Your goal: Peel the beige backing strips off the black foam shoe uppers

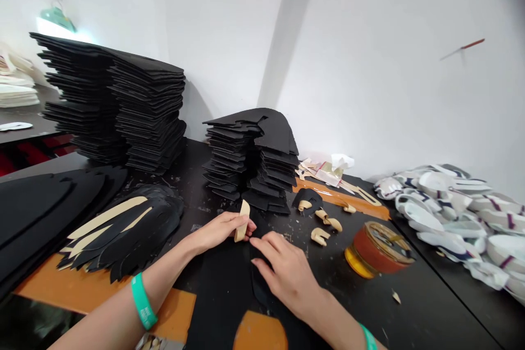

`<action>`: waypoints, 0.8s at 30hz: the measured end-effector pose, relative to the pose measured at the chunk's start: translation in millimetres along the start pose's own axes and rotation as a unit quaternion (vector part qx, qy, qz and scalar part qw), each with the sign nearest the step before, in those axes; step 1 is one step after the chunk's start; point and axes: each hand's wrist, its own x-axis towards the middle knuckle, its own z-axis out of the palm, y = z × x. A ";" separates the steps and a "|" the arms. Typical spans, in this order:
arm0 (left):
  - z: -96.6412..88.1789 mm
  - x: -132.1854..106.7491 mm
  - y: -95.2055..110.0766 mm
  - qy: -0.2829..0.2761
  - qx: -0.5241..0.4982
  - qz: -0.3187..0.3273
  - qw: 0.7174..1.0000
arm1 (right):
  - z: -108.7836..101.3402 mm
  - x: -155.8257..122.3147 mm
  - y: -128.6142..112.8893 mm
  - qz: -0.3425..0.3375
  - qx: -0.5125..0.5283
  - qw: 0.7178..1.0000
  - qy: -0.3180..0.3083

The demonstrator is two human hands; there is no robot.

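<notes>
**Peeling a strip at the black piece**

My left hand pinches a tan strip between thumb and fingers; the strip stands nearly upright, its lower end down at the black piece. That piece lies flat on the tabletop right in front of me, partly over an orange board. My right hand rests palm down on the piece just beside the strip, fingers stretched out and slightly spread, holding nothing. The two hands are close together, fingertips almost meeting. A green wristband sits on my left wrist.

Just behind my hands rises a stack of black cut shapes, and farther back on the left a taller stack stands against the wall. To my left, a fan of black shapes lies spread out, some with tan strips on them. To the right of the strip, several tan curls lie loose on the tabletop, and beyond them a round tin lies tilted. A heap of white pieces fills the far right side.
</notes>
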 end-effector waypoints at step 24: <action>-4.5 -7.1 7.0 -0.106 0.123 0.065 0.985 | 14.2 -28.4 -34.1 -0.227 -0.017 0.962 0.153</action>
